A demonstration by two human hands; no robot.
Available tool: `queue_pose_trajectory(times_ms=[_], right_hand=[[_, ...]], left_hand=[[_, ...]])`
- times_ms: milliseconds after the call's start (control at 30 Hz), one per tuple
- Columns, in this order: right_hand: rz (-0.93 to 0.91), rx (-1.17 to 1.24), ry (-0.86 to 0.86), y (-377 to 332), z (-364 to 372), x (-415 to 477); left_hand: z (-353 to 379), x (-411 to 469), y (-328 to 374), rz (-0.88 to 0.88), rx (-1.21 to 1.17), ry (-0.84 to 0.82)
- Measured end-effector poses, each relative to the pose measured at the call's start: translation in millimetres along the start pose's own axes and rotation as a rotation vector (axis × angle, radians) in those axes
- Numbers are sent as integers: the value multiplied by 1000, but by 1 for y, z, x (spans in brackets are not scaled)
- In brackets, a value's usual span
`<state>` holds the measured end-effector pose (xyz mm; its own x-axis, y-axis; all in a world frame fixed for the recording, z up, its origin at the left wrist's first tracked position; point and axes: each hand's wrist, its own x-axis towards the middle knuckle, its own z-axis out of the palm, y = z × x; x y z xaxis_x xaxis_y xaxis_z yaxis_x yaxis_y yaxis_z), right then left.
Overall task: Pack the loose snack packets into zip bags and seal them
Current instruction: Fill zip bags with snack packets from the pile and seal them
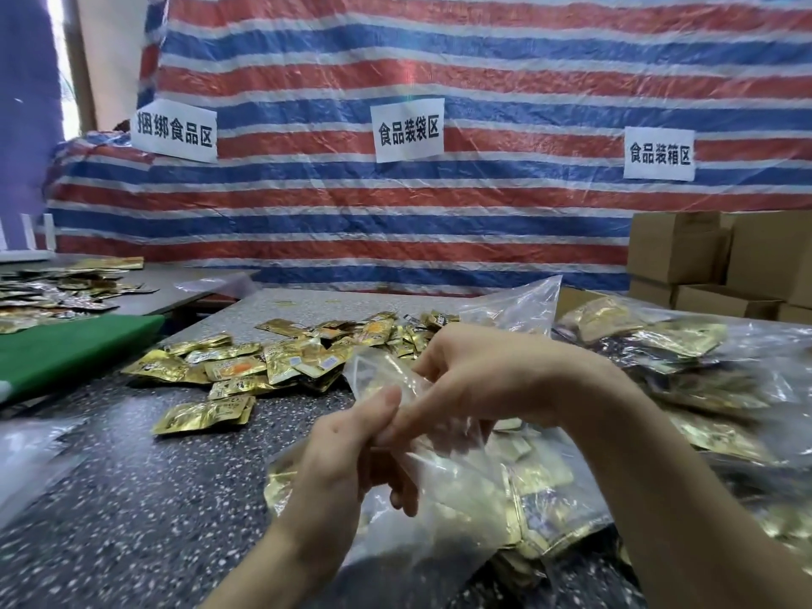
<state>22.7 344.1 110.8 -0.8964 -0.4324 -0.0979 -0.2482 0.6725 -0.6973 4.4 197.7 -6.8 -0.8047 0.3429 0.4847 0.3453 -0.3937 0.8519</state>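
pinching the rim of a clear zip bag (483, 512) with the left hand (347, 459), thumb pressed up against the plastic, fingers curled in behind. gripping the same rim just above and to the right with the right hand (479, 375), fingers bent round the film and touching the left thumb. below and right of both hands, the bag's body, slumped on the speckled tabletop (132, 498) with gold packets (545, 481) inside; zip closed or not, impossible to tell. beyond the hands and to the left, loose snack packets (272, 367) spread flat on the tabletop, near the fingers but apart from them. right of the right forearm, filled clear bags (685, 362) heaped together. at the left edge, a green cloth (66, 349); past it, a second tabletop (184, 285) with further packets (57, 285). behind, a red, white and blue striped tarp (395, 213) with paper signs (408, 131), and cardboard boxes (703, 265) stacked far right.
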Motion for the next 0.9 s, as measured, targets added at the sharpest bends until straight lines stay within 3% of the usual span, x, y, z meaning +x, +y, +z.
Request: queue_pose_trajectory(times_ms=[167, 367, 533, 667, 767, 900], right_hand=[[43, 125, 66, 4, -17, -8], [214, 16, 249, 19, -47, -30], [-9, 197, 147, 17, -47, -38], [-36, 222, 119, 14, -42, -41], [-22, 159, 117, 16, -38, -38], [22, 88, 60, 13, -34, -31]], left_hand=[[-4, 2, 7, -53, -180, 159], [-13, 4, 11, -101, -228, 256], [-18, 5, 10, -70, -145, 133], [-36, 25, 0, 45, -231, 317], [-57, 60, -19, 39, 118, 497], [-96, 114, -53, -56, 886, 479]])
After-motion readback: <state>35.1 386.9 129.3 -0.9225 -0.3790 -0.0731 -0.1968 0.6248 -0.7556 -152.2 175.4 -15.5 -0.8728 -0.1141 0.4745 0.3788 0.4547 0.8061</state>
